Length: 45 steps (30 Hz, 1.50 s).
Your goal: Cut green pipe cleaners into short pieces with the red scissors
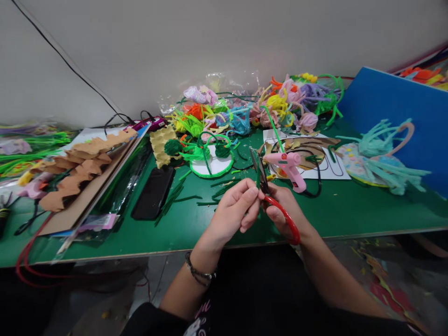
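My left hand [236, 207] is closed, pinching a dark green pipe cleaner [258, 179] that points upward. Red-handled scissors [285, 217] are in my right hand [285, 205], whose fingers wrap round the handles. Their blades [262, 172] point away from me, right beside the green piece. Whether the blades touch it I cannot tell. Beyond my hands lies a white disc with a green rim [213, 165], with dark green pom-poms and bright green pipe cleaners on it. Cut dark green pipe cleaners [171, 200] are scattered on the table to the left.
A pink glue gun [289, 165] rests just past my right hand on a paper sheet [334, 170]. A black phone [154, 193] and cardboard pieces [87, 168] lie left. Colourful pipe-cleaner figures [241, 119] pile along the wall. At right stands a blue board [395, 107] behind a teal figure [380, 158].
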Each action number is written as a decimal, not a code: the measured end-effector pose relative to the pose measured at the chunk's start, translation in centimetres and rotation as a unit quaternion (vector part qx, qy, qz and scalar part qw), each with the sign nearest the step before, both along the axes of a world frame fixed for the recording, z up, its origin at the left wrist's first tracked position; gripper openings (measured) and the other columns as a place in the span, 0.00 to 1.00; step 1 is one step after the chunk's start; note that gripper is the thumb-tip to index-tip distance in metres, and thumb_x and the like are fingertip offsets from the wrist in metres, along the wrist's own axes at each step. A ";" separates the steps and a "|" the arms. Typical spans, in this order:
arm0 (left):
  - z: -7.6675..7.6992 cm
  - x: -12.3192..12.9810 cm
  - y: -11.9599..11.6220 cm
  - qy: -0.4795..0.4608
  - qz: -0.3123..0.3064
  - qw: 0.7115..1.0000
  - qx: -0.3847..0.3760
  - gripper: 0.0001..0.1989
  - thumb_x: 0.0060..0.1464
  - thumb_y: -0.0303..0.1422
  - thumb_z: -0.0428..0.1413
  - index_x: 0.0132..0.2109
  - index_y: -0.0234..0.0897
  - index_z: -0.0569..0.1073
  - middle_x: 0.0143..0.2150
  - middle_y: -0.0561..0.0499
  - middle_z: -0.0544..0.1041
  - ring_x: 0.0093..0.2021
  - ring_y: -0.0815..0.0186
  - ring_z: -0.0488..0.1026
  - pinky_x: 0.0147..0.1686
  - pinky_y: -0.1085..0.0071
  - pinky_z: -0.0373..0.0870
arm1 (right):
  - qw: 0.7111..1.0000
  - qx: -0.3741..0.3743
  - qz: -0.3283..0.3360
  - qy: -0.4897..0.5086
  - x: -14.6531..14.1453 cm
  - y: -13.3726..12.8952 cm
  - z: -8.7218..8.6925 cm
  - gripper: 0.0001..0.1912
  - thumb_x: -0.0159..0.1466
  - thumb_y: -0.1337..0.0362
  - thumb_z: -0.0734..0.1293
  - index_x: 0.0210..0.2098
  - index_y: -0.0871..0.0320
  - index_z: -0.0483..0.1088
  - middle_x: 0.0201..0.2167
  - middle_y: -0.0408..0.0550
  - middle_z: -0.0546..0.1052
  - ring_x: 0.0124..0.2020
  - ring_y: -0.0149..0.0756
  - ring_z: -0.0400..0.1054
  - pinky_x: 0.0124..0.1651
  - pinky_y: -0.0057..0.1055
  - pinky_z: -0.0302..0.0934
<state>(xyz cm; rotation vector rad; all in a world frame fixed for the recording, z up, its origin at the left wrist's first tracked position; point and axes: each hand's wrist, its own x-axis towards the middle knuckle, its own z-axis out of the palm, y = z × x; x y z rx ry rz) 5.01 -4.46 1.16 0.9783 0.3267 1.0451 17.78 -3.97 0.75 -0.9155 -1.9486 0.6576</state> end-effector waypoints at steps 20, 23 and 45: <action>0.0 0.0 0.1 -0.023 -0.028 0.999 -0.018 0.09 0.56 0.33 0.47 0.30 0.33 0.62 0.09 0.64 0.55 0.07 0.81 0.46 0.08 0.87 0.46 | 0.999 -0.017 0.004 0.037 0.1 -0.2 -0.1 0.29 0.55 0.37 0.48 0.23 0.57 0.59 0.16 0.41 0.60 0.19 0.29 0.54 0.22 0.27 0.48; 0.0 0.1 0.0 -0.028 -0.031 0.999 -0.015 0.09 0.56 0.33 0.47 0.30 0.33 0.62 0.09 0.64 0.55 0.07 0.81 0.46 0.08 0.87 0.46 | 1.000 0.002 0.010 0.025 0.0 -0.2 0.0 0.29 0.56 0.38 0.46 0.22 0.57 0.57 0.17 0.42 0.61 0.19 0.29 0.54 0.22 0.28 0.49; 0.1 0.0 0.1 -0.037 -0.052 0.998 -0.023 0.09 0.56 0.34 0.47 0.30 0.33 0.62 0.09 0.64 0.54 0.07 0.80 0.46 0.09 0.86 0.45 | 0.999 0.004 0.027 0.033 0.0 -0.3 0.5 0.29 0.57 0.39 0.45 0.22 0.57 0.58 0.14 0.39 0.60 0.15 0.26 0.53 0.23 0.28 0.52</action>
